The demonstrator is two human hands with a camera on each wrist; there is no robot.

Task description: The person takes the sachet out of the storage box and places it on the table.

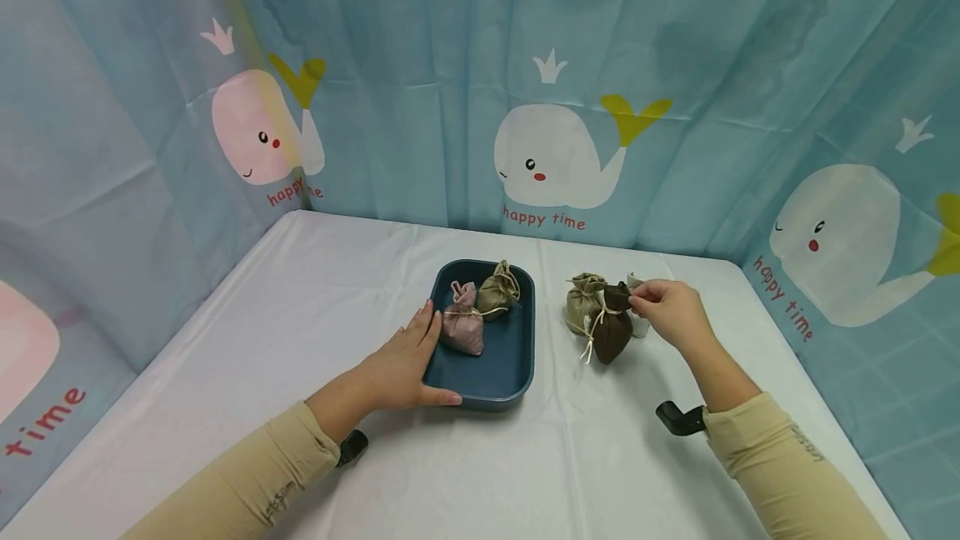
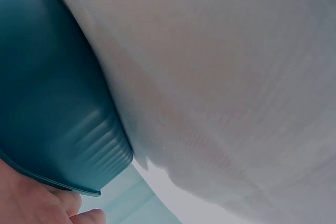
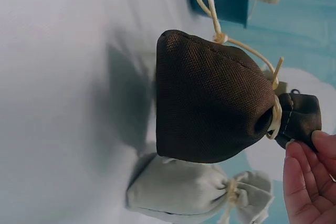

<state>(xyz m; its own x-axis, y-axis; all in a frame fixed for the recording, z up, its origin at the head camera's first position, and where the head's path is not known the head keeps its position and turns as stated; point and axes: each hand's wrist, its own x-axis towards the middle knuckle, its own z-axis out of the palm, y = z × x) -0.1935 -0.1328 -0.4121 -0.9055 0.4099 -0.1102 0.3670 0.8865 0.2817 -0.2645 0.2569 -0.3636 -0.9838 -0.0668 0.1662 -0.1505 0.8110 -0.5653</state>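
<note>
A dark brown drawstring pouch (image 3: pixel 215 98) hangs by its gathered top from my right hand (image 1: pixel 671 311), which pinches it between thumb and fingertips. Its pale cord dangles loose. In the right wrist view a gap with a shadow shows between pouch and cloth. My left hand (image 1: pixel 405 361) lies with fingers extended along the left rim of a dark blue tray (image 1: pixel 498 377), thumb at the near edge. Inside the tray are a pink drawstring pouch (image 1: pixel 463 330) and an olive-green one (image 1: pixel 497 294).
Behind the brown pouch, a second olive-green pouch (image 1: pixel 583 304) and a whitish pouch (image 3: pixel 178 190) stand on the white-covered table (image 1: pixel 480 473). A blue whale-print curtain (image 1: pixel 420 140) encloses the table's back and sides.
</note>
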